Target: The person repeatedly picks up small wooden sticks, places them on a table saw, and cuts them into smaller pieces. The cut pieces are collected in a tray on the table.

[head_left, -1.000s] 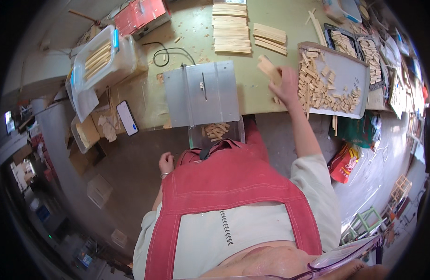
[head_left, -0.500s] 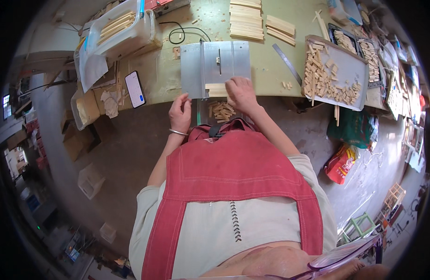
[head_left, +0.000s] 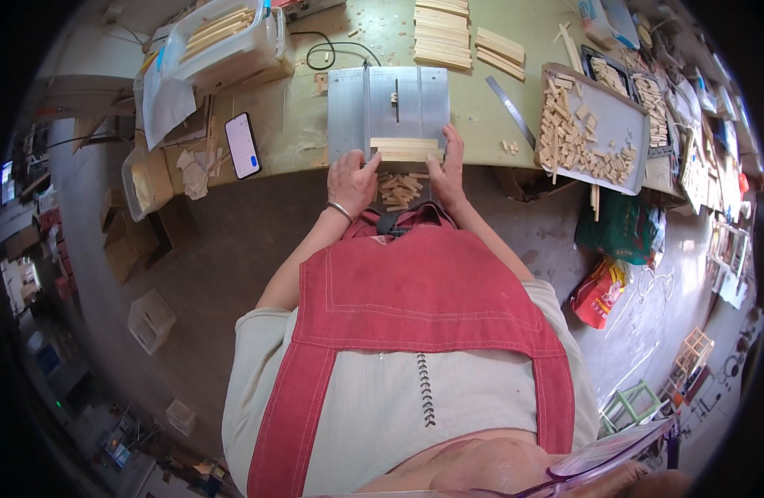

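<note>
A short stack of pale wooden strips (head_left: 403,147) lies crosswise at the near edge of the silver metal plate (head_left: 425,100) with a narrow slot. My left hand (head_left: 351,180) holds the left end of the strips with curled fingers and thumb. My right hand (head_left: 447,174) grips their right end, its index finger reaching up along the plate's right edge. Just below, between my hands, a heap of small wood pieces (head_left: 398,192) lies under the plate's front edge.
A steel ruler (head_left: 504,103) and shallow tray (head_left: 618,129) of small blocks lie to the right, with stacked long strips (head_left: 441,33) behind. A phone (head_left: 241,145), plastic bins (head_left: 276,41) and black cable (head_left: 319,58) are on the left. Bags (head_left: 606,232) sit below the table's right side.
My right hand has brought the wooden piece from the right onto the plate's front. My left hand has risen from my side to the strips. The view has shifted.
</note>
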{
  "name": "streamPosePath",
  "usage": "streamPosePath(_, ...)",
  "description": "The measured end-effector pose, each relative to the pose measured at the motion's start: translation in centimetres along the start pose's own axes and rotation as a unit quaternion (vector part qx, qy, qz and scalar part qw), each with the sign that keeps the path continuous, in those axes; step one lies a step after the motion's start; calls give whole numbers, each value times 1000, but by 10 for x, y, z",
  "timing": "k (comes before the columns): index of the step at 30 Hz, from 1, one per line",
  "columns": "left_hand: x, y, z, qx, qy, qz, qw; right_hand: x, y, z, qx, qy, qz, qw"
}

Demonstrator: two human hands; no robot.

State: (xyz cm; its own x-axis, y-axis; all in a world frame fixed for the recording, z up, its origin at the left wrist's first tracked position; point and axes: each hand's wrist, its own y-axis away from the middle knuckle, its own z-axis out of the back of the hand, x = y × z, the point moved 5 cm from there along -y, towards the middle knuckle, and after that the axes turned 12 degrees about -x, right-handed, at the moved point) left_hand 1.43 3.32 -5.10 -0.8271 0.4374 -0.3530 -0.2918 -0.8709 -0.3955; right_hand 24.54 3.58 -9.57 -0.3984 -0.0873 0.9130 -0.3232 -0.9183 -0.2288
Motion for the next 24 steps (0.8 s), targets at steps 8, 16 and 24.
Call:
streamPosePath(8, 3, 2, -4, -9, 12, 8, 1000, -3, 3, -13, -4, -34, -26, 999)
streamPosePath(16, 19, -24, -17, 24, 59, 124, 990, 4, -1, -23, 0, -15, -27, 1000)
streamPosePath(24, 32, -30, -30, 68, 95, 166, 979, 8, 4, -23, 16, -24, -36, 999)
